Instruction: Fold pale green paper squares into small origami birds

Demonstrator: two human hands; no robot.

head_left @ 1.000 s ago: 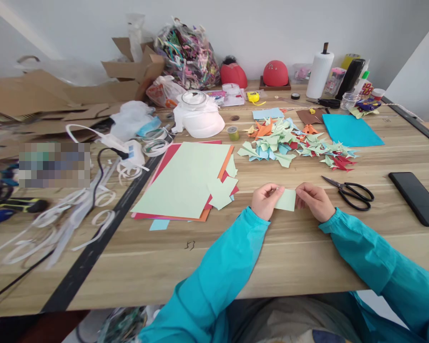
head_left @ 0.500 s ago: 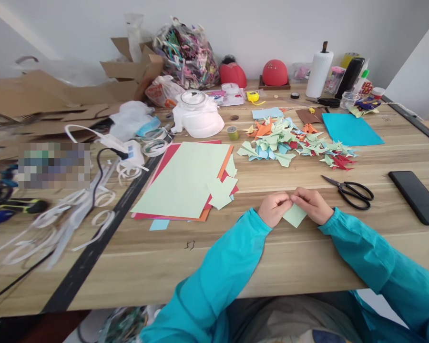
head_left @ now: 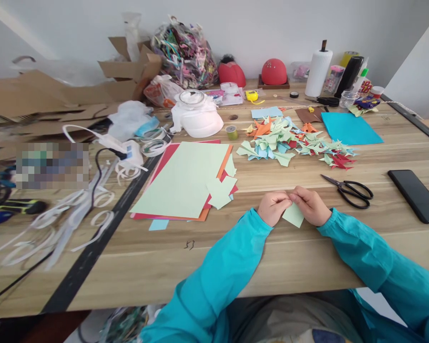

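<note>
My left hand point(head_left: 273, 206) and my right hand point(head_left: 310, 205) meet over the wooden table point(head_left: 289, 257), both pinching a small light green paper square point(head_left: 293, 215). The paper hangs point-down between the fingertips, just above the tabletop. Both arms wear teal sleeves. A stack of coloured paper sheets point(head_left: 186, 180) with a light green one on top lies to the left of my hands, with small green cut squares point(head_left: 221, 190) at its right edge. Black scissors point(head_left: 349, 190) lie just right of my right hand.
A pile of folded paper shapes point(head_left: 293, 142) in green, blue, orange and red lies beyond my hands. A blue sheet point(head_left: 350, 128) and a black phone point(head_left: 414, 195) are at the right. Cardboard, white strips, cables and bags crowd the left and back.
The green paper was held flat between separated hands; my hands have come together and the paper now hangs as a point-down shape below the fingertips.
</note>
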